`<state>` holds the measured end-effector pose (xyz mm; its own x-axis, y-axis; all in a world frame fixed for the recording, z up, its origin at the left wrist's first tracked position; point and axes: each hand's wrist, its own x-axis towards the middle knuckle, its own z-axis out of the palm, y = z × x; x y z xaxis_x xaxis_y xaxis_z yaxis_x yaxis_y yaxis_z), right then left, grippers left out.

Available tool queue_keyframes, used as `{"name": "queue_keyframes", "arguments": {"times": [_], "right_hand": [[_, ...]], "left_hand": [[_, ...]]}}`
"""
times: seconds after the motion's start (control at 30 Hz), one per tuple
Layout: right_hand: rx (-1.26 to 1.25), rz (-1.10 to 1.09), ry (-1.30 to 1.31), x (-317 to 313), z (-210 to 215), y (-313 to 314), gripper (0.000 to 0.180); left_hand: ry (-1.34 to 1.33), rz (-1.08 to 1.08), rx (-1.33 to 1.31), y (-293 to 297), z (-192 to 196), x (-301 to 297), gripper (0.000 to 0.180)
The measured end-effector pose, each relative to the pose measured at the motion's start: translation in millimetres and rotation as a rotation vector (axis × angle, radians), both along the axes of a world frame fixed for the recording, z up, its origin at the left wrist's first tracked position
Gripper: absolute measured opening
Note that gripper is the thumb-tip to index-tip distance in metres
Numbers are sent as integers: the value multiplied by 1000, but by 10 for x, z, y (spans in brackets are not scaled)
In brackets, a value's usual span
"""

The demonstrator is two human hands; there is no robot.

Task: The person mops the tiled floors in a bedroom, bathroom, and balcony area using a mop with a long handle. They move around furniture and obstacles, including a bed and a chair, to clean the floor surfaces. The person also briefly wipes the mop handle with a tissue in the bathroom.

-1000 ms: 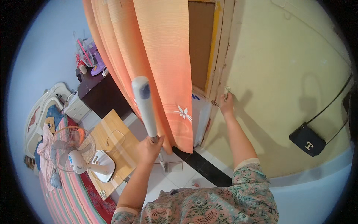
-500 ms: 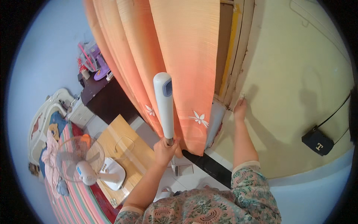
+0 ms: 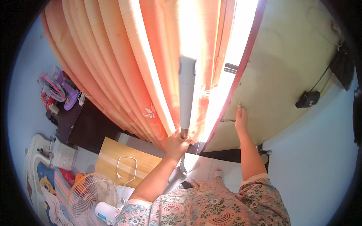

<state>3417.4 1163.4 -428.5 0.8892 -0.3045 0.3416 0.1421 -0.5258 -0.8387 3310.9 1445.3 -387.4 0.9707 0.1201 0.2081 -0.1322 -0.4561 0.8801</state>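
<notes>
My left hand [image 3: 178, 144] is closed around the metal pole of a mop [image 3: 185, 96], just below its pale grip. The pole stands nearly upright in front of me, its lower end close to the floor tiles. Stretched out to the right, my right hand [image 3: 241, 118] pinches a small metal handle [image 3: 238, 104] on the pale yellow-green door [image 3: 279, 83]. A bright gap runs along the door's edge. Behind the mop hangs a long orange curtain [image 3: 113, 64] with white flower motifs, partly lit through from behind.
A wooden table [image 3: 113, 158] with a white cable [image 3: 135, 162] stands at lower left, beside a white fan [image 3: 90, 196]. A dark cabinet [image 3: 90, 128] bears a purple fan [image 3: 69, 92]. Beyond lies a bed headboard [image 3: 32, 162]. A black bag [image 3: 307, 100] hangs on the door.
The door has swung open, and strong daylight now comes through the gap beside the curtain. My view has shifted; the curtain spreads wider at left. Both hands keep their holds.
</notes>
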Motion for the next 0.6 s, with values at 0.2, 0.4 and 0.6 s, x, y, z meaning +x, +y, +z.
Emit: {"name": "queue_keyframes", "arguments": {"times": [0.2, 0.4, 0.6], "right_hand": [[312, -15, 9, -1272, 40, -121, 38], [330, -149, 0, -2199, -78, -437, 37], [473, -207, -98, -2869, 52, -525, 32]], "left_hand": [[-227, -36, 223, 2, -58, -91, 27], [-227, -162, 167, -131, -120, -247, 26], [-231, -288, 122, -338, -72, -476, 23]]}}
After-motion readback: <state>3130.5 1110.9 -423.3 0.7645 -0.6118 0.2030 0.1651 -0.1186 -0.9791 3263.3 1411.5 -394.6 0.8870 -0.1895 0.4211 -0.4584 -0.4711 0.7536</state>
